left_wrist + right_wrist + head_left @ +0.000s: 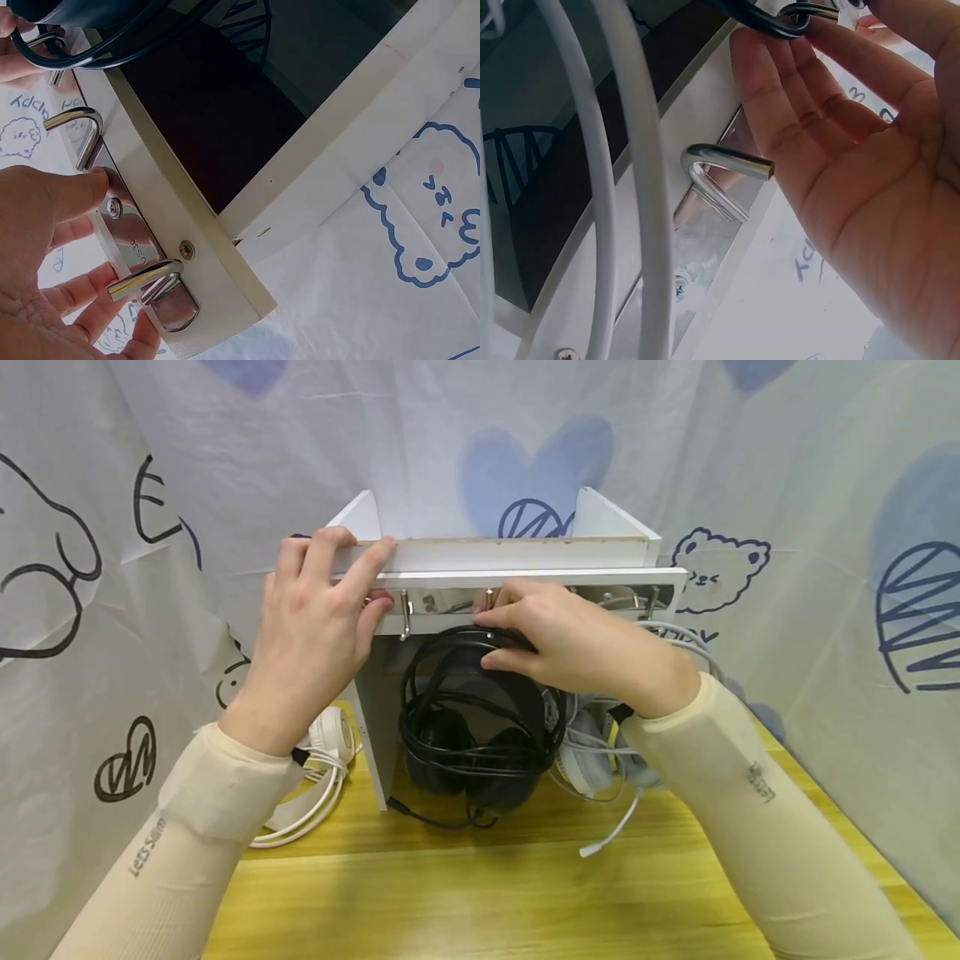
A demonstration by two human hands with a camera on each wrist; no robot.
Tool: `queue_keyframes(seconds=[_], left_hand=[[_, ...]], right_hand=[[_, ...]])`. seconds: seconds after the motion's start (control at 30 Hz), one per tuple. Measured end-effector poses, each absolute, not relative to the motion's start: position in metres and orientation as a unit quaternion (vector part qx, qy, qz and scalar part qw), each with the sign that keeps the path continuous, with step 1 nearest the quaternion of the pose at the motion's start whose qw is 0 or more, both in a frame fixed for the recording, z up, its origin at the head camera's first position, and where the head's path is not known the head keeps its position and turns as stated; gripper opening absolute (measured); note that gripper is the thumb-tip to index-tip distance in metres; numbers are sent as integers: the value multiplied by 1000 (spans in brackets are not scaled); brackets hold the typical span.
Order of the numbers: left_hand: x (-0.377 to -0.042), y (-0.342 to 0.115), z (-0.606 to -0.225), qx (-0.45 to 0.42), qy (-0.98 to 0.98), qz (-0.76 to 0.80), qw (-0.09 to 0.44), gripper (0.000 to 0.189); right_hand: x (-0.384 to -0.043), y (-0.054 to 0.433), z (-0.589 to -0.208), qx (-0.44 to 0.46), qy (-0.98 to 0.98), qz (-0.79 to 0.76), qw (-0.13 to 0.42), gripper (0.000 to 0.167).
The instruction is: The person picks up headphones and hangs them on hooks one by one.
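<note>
A pair of black headphones [502, 768] with a coiled black cable hangs in front of the white shelf [517, 556]. My right hand [577, 635] is at their top, thumb and fingers around the upper loops beside a metal hook. In the right wrist view a black loop sits over a hook, close to the fingertips of my right hand [832, 142]. My left hand [307, 602] grips the shelf's left front, fingers over the top and thumb below. In the left wrist view its thumb touches the metal hook plate [131, 225], between two hooks.
White-and-grey headphones [588, 760] with white cables hang at the right, behind my right forearm. White headphones [330, 735] with a looped cable are at the left of the shelf. A wooden tabletop [450, 902] lies below, and printed cloth [825, 568] surrounds it.
</note>
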State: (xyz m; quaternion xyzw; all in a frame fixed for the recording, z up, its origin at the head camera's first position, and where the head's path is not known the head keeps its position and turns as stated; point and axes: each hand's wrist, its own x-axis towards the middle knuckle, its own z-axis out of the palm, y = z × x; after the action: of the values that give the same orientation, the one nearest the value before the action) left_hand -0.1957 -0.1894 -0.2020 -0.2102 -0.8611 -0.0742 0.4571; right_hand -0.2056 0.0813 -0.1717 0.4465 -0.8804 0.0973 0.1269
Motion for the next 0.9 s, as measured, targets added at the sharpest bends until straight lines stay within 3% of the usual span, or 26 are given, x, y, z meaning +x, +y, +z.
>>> queue_keyframes(seconds=[0.9], left_hand=[[-194, -186, -204, -207, -862, -69, 457, 47]], right_hand=[[-183, 97, -176, 459, -861, 126, 178, 38]])
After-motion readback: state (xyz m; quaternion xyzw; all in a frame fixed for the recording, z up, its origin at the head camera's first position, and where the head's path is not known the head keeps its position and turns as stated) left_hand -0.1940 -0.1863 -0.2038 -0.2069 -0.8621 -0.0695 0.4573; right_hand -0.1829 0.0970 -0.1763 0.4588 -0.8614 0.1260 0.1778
